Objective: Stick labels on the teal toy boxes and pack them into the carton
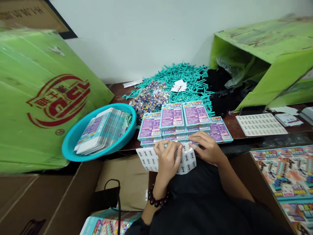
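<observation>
A white sheet of oval stickers [151, 160] printed in black hangs over the table's front edge. My left hand [169, 157], with a dark bead bracelet on its wrist, grips this sheet, thumb toward the right. My right hand [204, 147] is at the sheet's upper right corner, thumb and fingertips on or very near its edge; whether a sticker is between them is hidden. Right behind the hands, flat purple and teal boxes [171, 117] are stacked with their printed, barcoded sides up.
At the left, a turquoise basin [70, 148] holds folded box cards. Behind the stacks lie teal plastic sticks [193, 78] and bags of coloured beads [151, 96]. More sticker sheets [261, 124] lie at right. Green bins [290, 42] and a carton of packed boxes [288, 171] flank me.
</observation>
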